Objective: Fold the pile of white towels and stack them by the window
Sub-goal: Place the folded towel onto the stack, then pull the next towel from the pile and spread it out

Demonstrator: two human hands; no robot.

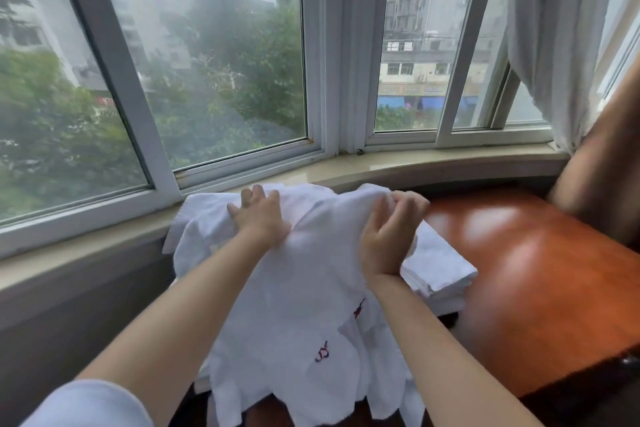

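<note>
Nearest the lens, a pale sleeve [86, 404] covers the left upper arm, and both bare forearms reach forward over a loose white towel [311, 305]. That towel lies draped across the left part of a glossy reddish table [536, 270], its far end bunched up close to the sill [433, 163] and its near end spilling off the table's front edge. Its long axis runs from the window toward the person, and small red embroidered marks show on the lower half. Just right of it, partly under it, sits a neat stack [440, 274] of folded towels.

The left hand [259, 218] lies flat on the cloth with fingers spread, pressing it down without gripping. The right hand [391, 236] has its fingers curled around a bunched fold at the far right corner, pinching it.

The step in hand looks like straightening the towel before a fold (it is still quite rumpled). To do it well, I would keep the left palm anchoring the cloth while the right draws its corner out taut, so the far edge lies square to the window line. Then match corners before creasing, since the overhanging end could drag the whole piece off the table.
</note>
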